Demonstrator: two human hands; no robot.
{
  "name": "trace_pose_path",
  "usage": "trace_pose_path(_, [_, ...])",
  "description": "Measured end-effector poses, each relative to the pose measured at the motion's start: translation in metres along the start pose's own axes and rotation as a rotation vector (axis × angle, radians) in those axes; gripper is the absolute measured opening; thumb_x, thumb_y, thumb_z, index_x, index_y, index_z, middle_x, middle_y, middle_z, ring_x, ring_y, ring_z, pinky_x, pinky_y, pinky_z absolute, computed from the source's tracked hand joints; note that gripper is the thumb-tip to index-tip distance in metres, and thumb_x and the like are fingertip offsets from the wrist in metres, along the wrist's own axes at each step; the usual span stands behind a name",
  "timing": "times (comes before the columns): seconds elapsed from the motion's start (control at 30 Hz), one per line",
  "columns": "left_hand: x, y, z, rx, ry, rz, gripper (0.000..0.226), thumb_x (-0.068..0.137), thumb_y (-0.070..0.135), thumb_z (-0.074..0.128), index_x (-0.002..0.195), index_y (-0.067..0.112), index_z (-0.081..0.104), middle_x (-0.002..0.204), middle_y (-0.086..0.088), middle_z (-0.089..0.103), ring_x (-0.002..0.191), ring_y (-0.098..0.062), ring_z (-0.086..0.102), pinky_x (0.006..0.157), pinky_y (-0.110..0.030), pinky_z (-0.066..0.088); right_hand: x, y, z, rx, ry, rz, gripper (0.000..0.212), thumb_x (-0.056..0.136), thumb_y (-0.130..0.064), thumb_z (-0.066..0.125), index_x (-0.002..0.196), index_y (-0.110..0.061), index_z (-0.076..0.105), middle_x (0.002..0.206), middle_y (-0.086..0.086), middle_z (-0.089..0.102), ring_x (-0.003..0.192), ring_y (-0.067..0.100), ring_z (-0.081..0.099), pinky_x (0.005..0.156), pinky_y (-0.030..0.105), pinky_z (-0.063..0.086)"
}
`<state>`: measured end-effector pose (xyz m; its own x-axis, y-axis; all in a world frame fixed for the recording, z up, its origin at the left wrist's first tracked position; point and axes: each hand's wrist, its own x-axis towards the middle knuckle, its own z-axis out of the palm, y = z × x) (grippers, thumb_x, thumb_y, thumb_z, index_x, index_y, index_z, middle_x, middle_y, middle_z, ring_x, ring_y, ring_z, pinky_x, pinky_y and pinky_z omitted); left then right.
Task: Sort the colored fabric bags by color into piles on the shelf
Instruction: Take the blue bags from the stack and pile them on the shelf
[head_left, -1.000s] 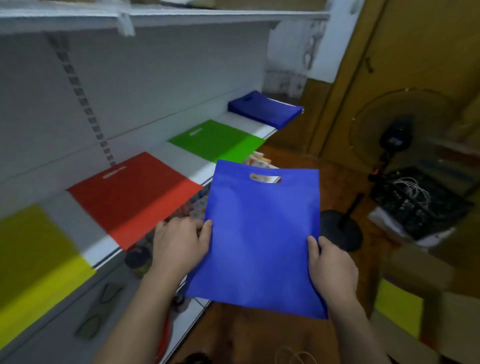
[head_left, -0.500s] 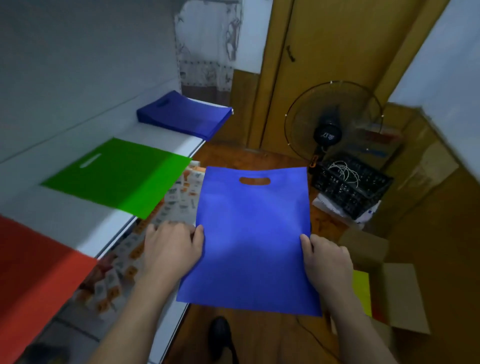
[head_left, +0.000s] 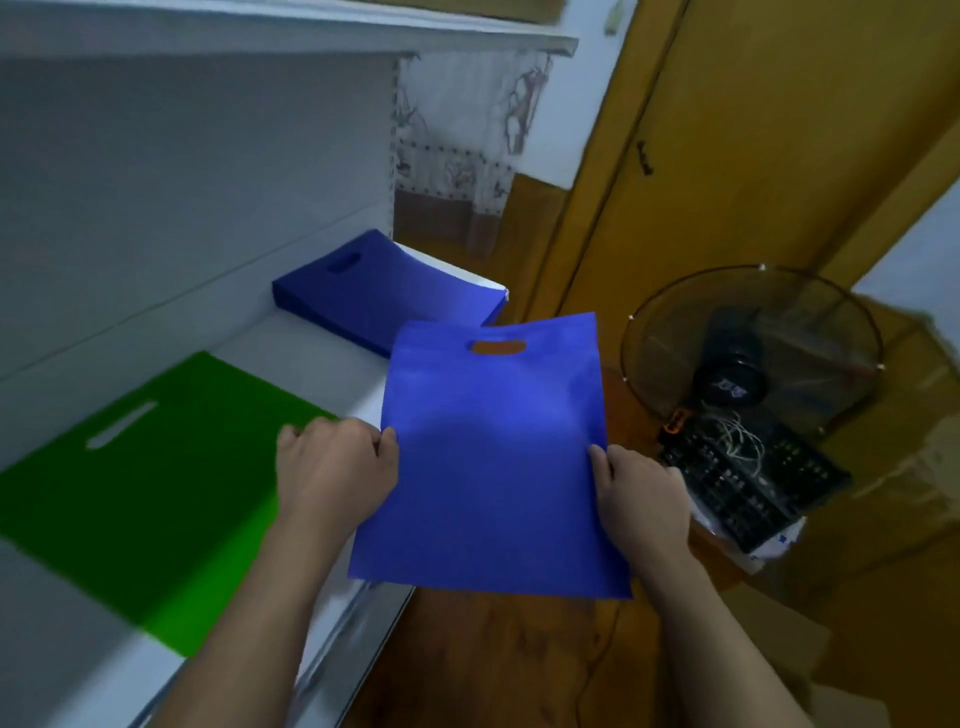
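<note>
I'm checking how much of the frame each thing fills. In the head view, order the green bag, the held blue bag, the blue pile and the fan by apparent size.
1. green bag, partly cut off by the frame
2. held blue bag, nearly as large; nearness inflates both
3. fan
4. blue pile, close to the fan, so unsure

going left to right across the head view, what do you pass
green bag → left hand → held blue bag → right hand → black crate; the blue pile overlaps the held bag, so it is left out
</note>
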<state>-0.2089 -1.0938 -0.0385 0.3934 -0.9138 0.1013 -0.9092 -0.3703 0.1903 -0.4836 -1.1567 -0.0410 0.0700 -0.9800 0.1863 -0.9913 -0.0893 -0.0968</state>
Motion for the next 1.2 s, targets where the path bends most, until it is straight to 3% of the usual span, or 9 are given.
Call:
trace_pose_path(0.17, [0.037, -0.004, 0.001, -0.003, 0.025, -0.094, 0.050, 0.096, 0.051, 0.036, 0.068, 0.014, 0.054, 0.081, -0.009, 0.067, 0.078, -0.030, 0.063, 0.070, -0.032, 0.043, 0.073, -0.029, 0.012, 0.003, -0.003, -0.117, 0.041, 0.102, -0.042, 0.028, 0.068, -0.024, 0.042, 0.064, -0.006, 0.045, 0.059, 0.012, 0.042, 0.071, 0.032, 0.028])
trace_pose_path(0.27, [0.057, -0.009, 0.009, 0.022, 0.034, -0.153, 0.052, 0.095, 0.053, 0.036, 0.066, 0.014, 0.053, 0.073, -0.009, 0.065, 0.069, -0.028, 0.061, 0.073, -0.032, 0.047, 0.121, -0.048, 0.027, -0.003, 0.010, -0.216, 0.040, 0.102, -0.042, 0.027, 0.069, -0.023, 0.039, 0.063, -0.007, 0.037, 0.062, 0.018, 0.039, 0.069, 0.033, 0.028])
trace_pose_path(0.37, [0.077, -0.008, 0.018, 0.084, 0.055, -0.228, 0.052, 0.095, 0.053, 0.035, 0.063, 0.015, 0.049, 0.067, -0.003, 0.060, 0.059, -0.022, 0.049, 0.066, -0.030, 0.040, 0.176, -0.069, 0.047, 0.057, 0.034, -0.331, 0.039, 0.102, -0.039, 0.032, 0.069, -0.020, 0.041, 0.063, -0.006, 0.040, 0.061, 0.019, 0.044, 0.067, 0.034, 0.034])
trace_pose_path(0.5, [0.120, -0.001, 0.028, 0.103, 0.015, -0.372, 0.051, 0.098, 0.051, 0.032, 0.060, 0.018, 0.041, 0.075, -0.002, 0.063, 0.073, -0.024, 0.057, 0.076, -0.032, 0.036, 0.256, -0.096, 0.073, 0.094, 0.088, -0.494, 0.037, 0.101, -0.036, 0.039, 0.071, -0.016, 0.044, 0.065, 0.003, 0.051, 0.061, 0.028, 0.050, 0.061, 0.034, 0.033])
trace_pose_path(0.7, [0.179, 0.022, 0.041, 0.137, -0.086, -0.586, 0.048, 0.100, 0.052, 0.026, 0.081, 0.024, 0.059, 0.089, 0.001, 0.066, 0.090, -0.020, 0.062, 0.089, -0.036, 0.034, 0.361, -0.146, 0.095, 0.115, -0.060, -0.679, 0.035, 0.103, -0.040, 0.027, 0.076, -0.023, 0.041, 0.066, -0.005, 0.044, 0.065, 0.019, 0.050, 0.068, 0.032, 0.031])
trace_pose_path(0.8, [0.208, 0.034, 0.046, 0.132, -0.116, -0.669, 0.044, 0.101, 0.050, 0.026, 0.083, 0.024, 0.055, 0.094, 0.001, 0.066, 0.092, -0.019, 0.061, 0.096, -0.037, 0.033, 0.396, -0.169, 0.107, 0.130, -0.090, -0.754, 0.041, 0.103, -0.044, 0.025, 0.074, -0.023, 0.045, 0.065, -0.007, 0.048, 0.060, 0.012, 0.048, 0.068, 0.030, 0.035])
trace_pose_path(0.93, [0.228, 0.049, 0.062, 0.164, -0.288, -0.808, 0.045, 0.098, 0.059, 0.024, 0.087, 0.023, 0.051, 0.101, 0.001, 0.065, 0.095, -0.019, 0.061, 0.097, -0.038, 0.035, 0.429, -0.183, 0.122, 0.008, -0.300, -0.773, 0.039, 0.100, -0.050, 0.027, 0.087, -0.023, 0.053, 0.075, -0.004, 0.055, 0.070, 0.013, 0.055, 0.076, 0.033, 0.051])
trace_pose_path(1.1, [0.239, 0.058, 0.071, 0.061, -0.288, -0.930, 0.052, 0.099, 0.055, 0.017, 0.090, 0.022, 0.056, 0.100, 0.000, 0.065, 0.094, -0.020, 0.061, 0.095, -0.037, 0.035, 0.453, -0.188, 0.136, 0.117, -0.434, -0.759, 0.036, 0.098, -0.052, 0.037, 0.105, -0.020, 0.053, 0.086, -0.005, 0.056, 0.075, 0.011, 0.056, 0.061, 0.024, 0.047])
trace_pose_path(1.2, [0.242, 0.060, 0.071, 0.066, -0.258, -0.941, 0.048, 0.101, 0.048, 0.018, 0.079, 0.022, 0.051, 0.093, -0.001, 0.062, 0.091, -0.021, 0.061, 0.092, -0.036, 0.036, 0.457, -0.194, 0.140, 0.138, -0.432, -0.847, 0.032, 0.099, -0.047, 0.038, 0.109, -0.022, 0.054, 0.087, -0.004, 0.058, 0.075, 0.012, 0.058, 0.059, 0.023, 0.047])
